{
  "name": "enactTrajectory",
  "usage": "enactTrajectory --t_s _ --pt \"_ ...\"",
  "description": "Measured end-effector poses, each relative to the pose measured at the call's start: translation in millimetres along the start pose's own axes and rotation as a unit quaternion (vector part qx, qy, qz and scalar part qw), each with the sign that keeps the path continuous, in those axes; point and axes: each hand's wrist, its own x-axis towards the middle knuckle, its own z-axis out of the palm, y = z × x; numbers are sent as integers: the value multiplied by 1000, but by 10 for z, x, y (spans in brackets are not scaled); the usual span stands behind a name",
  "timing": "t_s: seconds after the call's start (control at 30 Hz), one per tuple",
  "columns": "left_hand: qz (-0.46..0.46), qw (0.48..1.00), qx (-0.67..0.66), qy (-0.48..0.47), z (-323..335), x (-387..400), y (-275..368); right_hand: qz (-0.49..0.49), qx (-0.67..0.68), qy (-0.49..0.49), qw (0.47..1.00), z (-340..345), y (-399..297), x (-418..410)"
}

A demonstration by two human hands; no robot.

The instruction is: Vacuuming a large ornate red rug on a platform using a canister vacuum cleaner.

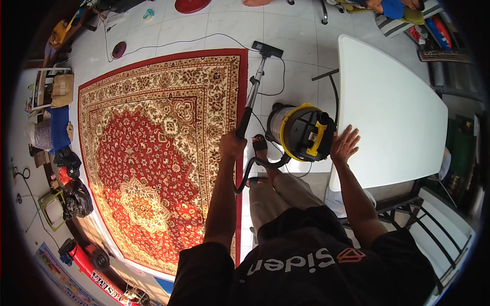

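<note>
My left hand [232, 145] is closed around the black handle of a vacuum cleaner wand [255, 86]. The metal tube runs away from me to a flat black floor head [267, 49], which rests on the tiles beyond the corner of a red patterned carpet [153, 153]. A black hose [268, 163] curves from the handle side to a black and yellow canister vacuum cleaner [302, 132] standing beside my feet. My right hand [344, 145], fingers spread and holding nothing, is at the left edge of a white table [390, 114], close to the canister; whether it touches the table I cannot tell.
A thin cable [191, 39] runs over the floor to a red reel [119, 49]. Black plastic bags [77, 199] and a red machine [86, 264] lie left of the carpet. A metal rack [425, 229] is at lower right. Other people are at the far edges.
</note>
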Motion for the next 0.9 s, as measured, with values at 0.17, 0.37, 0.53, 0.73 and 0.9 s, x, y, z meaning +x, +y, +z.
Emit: enactTrajectory --t_s 0.17,0.37,0.53,0.73,0.9 --pt "-8 999 -23 -27 28 -836 -720 4 -17 -5 1000 48 -29 26" --pt "-45 996 -55 -61 318 -1595 -957 11 -40 21 999 103 -32 74" --pt "-95 982 -139 -80 322 -2114 -951 3 -40 23 999 114 -60 59" --pt "-63 987 -146 38 555 -3083 -1387 3 -37 15 999 92 -32 105" --pt "-173 880 -442 29 796 -3721 -1970 1 -45 24 999 138 16 119"
